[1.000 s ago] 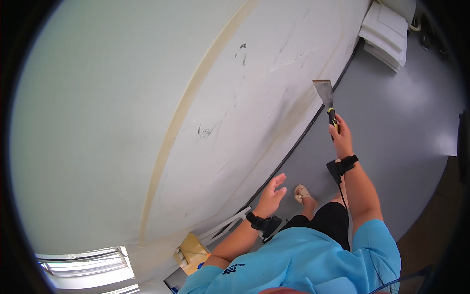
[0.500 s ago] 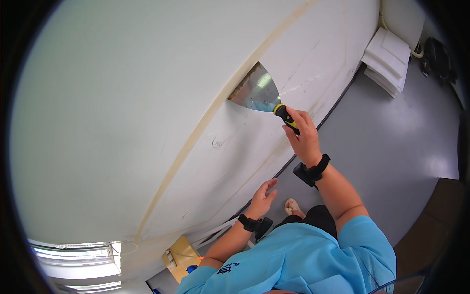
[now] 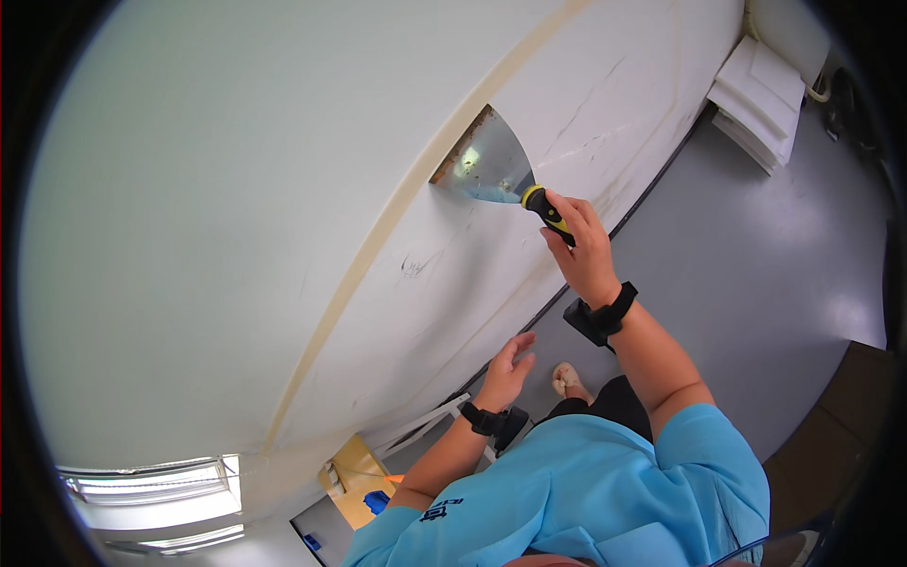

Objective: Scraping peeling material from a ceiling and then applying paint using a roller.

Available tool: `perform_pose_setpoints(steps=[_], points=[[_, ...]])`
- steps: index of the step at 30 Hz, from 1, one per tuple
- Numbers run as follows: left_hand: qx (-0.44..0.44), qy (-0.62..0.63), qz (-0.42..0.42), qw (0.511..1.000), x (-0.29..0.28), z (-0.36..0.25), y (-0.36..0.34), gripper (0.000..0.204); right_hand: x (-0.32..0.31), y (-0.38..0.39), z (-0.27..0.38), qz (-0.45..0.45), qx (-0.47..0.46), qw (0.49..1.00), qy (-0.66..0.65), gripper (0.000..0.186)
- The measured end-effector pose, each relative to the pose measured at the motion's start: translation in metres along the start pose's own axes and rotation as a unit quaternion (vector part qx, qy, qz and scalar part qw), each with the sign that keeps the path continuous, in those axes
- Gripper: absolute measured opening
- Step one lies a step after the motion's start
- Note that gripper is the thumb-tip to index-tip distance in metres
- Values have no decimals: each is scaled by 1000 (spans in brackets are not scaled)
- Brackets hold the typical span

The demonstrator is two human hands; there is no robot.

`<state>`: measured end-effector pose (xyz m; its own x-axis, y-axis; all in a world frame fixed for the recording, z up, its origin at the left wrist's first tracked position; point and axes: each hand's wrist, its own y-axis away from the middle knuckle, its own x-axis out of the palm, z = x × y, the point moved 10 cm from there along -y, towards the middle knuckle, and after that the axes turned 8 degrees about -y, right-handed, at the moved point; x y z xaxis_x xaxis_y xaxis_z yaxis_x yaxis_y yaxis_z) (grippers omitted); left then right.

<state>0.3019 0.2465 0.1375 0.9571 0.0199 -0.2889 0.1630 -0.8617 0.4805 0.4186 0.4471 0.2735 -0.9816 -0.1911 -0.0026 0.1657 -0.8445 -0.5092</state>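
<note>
A: Our right hand (image 3: 584, 253) has its fingers (image 3: 567, 210) wrapped tight on the yellow-and-black handle (image 3: 548, 212) of the wide putty knife (image 3: 487, 163), whose blade stands just beyond those fingers, its far edge meeting the tan seam (image 3: 378, 236) on the white wall (image 3: 236, 208).

B: And our left hand (image 3: 505, 370)?

A: Open, fingers loosely spread, holding nothing, near the wall's lower part. We'd best keep the blade shallow and press evenly along the seam.

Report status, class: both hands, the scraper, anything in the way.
Right hand grips the putty knife, blade on the wall's tan strip. Left hand open, empty, near the wall. Nothing blocking the blade.
</note>
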Motion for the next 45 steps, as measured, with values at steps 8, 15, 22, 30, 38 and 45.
perform_pose_setpoints(steps=[8,15,22,30,38,45], points=[[-8,33,-13,999,0,-6,6,36,2,7,-6,1,12,1000,-1,49],[44,37,-29,998,-5,-48,-10,42,2,10,-12,9,22,1000,7,51],[47,133,-63,988,-3,-99,-41,45,-4,28,-24,16,49,999,6,52],[23,238,-60,969,16,-104,-74,43,-2,45,-40,63,94,994,5,52],[-8,308,-65,949,45,-95,-88,33,-11,66,-57,98,126,987,20,52],[-27,301,-76,950,55,-82,-95,24,-16,75,-64,108,126,986,26,52]])
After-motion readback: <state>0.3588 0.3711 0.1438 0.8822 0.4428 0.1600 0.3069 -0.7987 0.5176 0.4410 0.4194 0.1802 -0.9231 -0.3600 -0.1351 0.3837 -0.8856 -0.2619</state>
